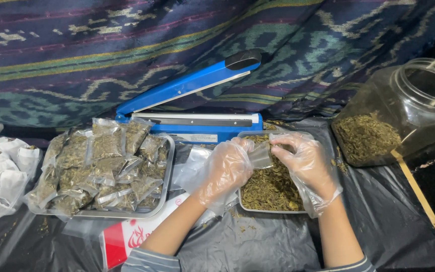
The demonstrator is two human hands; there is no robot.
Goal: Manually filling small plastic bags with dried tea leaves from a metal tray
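**Head view: gloved hands fill a small clear bag over a tray of dried leaves**

Head view shows both hands in thin clear plastic gloves, meeting over a metal tray (258, 208) heaped with dried greenish-brown leaves (268, 189). The left hand (225, 171) has its fingers curled around a small clear bag (261, 155), pinching its edge and holding it just above the leaves. The right hand (305, 161) has its fingertips drawn together at the mouth of that bag, touching it; whether they pinch leaves cannot be told through the glove. The bag sits between the two hands, above the far half of the tray.

To the left, a second metal tray (164, 194) holds a pile of filled clear packets (101, 166) of the same leaves, stacked loosely and overlapping. Behind both trays stands a blue heat sealer (192, 108), its arm raised at a slant. At the right, a large clear plastic jar (404, 108) lies tilted, with dried leaves settled in its lower side. A stack of flat plastic bags with a red and white printed header (127, 236) lies near the left forearm. White crumpled cloth or bags (1, 174) sit at the far left. Everything rests on black plastic sheeting (258, 247), with a patterned woven cloth (127, 45) hanging behind
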